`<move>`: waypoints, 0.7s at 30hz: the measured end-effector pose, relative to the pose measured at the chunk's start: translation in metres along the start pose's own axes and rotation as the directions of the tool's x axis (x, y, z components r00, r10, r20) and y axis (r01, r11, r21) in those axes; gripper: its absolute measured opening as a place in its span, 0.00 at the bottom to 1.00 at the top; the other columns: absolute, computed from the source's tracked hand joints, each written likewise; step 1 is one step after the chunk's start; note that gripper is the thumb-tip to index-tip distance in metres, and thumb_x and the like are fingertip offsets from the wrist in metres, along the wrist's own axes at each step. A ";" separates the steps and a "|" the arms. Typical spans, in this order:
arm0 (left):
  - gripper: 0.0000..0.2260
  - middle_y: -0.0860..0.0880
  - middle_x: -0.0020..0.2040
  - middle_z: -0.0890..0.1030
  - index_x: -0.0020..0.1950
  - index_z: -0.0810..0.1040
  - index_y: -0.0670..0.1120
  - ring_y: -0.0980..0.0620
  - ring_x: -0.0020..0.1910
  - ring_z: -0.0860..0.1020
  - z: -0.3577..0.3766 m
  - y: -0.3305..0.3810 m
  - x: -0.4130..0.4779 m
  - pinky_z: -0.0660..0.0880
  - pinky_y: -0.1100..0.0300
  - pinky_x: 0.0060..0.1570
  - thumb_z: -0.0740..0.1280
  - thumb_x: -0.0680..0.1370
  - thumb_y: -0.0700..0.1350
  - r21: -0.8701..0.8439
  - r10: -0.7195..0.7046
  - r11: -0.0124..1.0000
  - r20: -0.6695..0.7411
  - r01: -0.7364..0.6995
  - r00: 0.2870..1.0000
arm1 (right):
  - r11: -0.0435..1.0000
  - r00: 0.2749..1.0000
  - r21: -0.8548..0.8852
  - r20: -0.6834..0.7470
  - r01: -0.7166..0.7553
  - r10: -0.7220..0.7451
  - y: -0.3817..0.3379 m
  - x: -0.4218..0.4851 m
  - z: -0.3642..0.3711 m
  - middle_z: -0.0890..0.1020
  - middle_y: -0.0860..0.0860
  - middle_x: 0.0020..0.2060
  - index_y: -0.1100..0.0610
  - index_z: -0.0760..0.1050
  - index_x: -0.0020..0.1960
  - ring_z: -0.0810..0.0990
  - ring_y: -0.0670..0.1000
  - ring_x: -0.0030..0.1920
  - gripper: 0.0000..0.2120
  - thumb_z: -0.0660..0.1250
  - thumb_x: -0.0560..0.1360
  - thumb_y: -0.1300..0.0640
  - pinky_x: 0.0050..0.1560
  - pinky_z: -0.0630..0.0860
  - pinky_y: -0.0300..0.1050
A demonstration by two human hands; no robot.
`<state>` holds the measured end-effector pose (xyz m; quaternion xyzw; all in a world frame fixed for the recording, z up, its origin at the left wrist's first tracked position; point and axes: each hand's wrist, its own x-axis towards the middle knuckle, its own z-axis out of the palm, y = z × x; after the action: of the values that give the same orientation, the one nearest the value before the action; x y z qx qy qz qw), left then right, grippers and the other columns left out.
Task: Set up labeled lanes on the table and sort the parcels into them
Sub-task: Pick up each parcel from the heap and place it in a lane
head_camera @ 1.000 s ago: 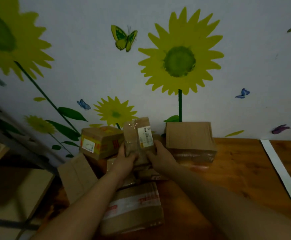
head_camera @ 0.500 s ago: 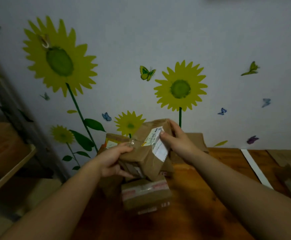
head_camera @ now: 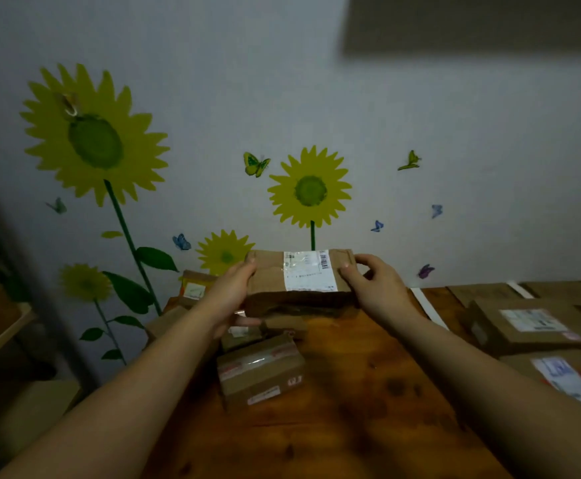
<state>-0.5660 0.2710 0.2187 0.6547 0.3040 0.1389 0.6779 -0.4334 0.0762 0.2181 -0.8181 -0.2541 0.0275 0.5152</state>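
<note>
Cardboard parcel [head_camera: 301,281] with white label, rectangular, gripped by left hand [head_camera: 228,293], right hand [head_camera: 377,288]

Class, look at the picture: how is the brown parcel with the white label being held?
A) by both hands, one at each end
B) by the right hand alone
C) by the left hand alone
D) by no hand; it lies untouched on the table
A: the left hand and the right hand each hold one end of the parcel.
</note>
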 end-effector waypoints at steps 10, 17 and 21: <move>0.19 0.55 0.61 0.74 0.67 0.71 0.59 0.57 0.55 0.74 0.084 0.015 -0.018 0.76 0.54 0.49 0.66 0.77 0.46 0.077 0.243 0.964 0.147 -0.256 0.959 | 0.999 0.999 0.035 -0.048 -0.013 0.014 0.038 -0.028 -0.104 0.80 0.44 0.45 0.44 0.71 0.47 0.81 0.43 0.41 0.07 0.69 0.74 0.52 0.36 0.74 0.38; 0.27 0.54 0.65 0.72 0.64 0.67 0.54 0.54 0.60 0.75 0.217 0.013 -0.040 0.75 0.58 0.53 0.69 0.72 0.31 -0.079 0.520 0.854 0.135 -0.514 0.844 | 0.997 0.991 0.058 -0.121 -0.056 0.063 0.091 -0.053 -0.217 0.79 0.44 0.45 0.49 0.70 0.46 0.78 0.41 0.47 0.12 0.72 0.72 0.60 0.37 0.71 0.36; 0.20 0.55 0.61 0.73 0.57 0.69 0.57 0.60 0.56 0.74 0.307 0.014 -0.056 0.74 0.69 0.45 0.71 0.73 0.38 -0.019 0.519 0.850 0.204 -0.526 0.830 | 0.995 0.970 0.076 -0.230 -0.057 0.073 0.134 -0.075 -0.296 0.79 0.45 0.46 0.47 0.70 0.49 0.78 0.43 0.47 0.09 0.69 0.74 0.56 0.41 0.74 0.38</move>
<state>-0.4238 -0.0071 0.2323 0.7361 0.0458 0.2459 0.6289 -0.3561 -0.2476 0.2256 -0.8055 -0.1638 -0.0428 0.5679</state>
